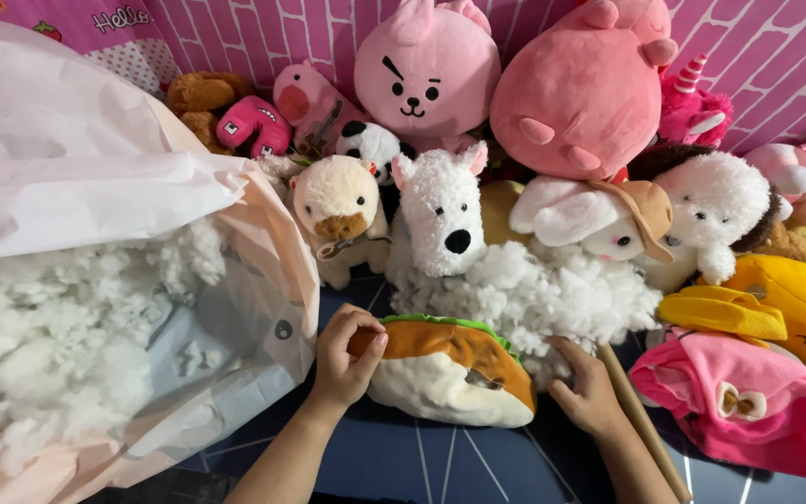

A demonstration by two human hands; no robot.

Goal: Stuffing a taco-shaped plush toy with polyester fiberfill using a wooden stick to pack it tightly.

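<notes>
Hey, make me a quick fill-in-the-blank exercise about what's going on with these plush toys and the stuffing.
1. The left hand grips the orange and cream plush toy at its ____ end.
2. The right hand reaches into the loose white ____.
3. The large bag of stuffing lies on the ____ side.

Missing words: left; stuffing; left

L hand (345, 359) grips taco plush (450, 373) | R hand (588, 392) in stuffing pile (534, 294) | stuffing bag (95, 280) at left

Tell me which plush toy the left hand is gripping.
The orange-and-cream plush with a green top edge, lying on the dark mat in front. The left hand clasps its end; the other toys sit untouched behind.
</notes>
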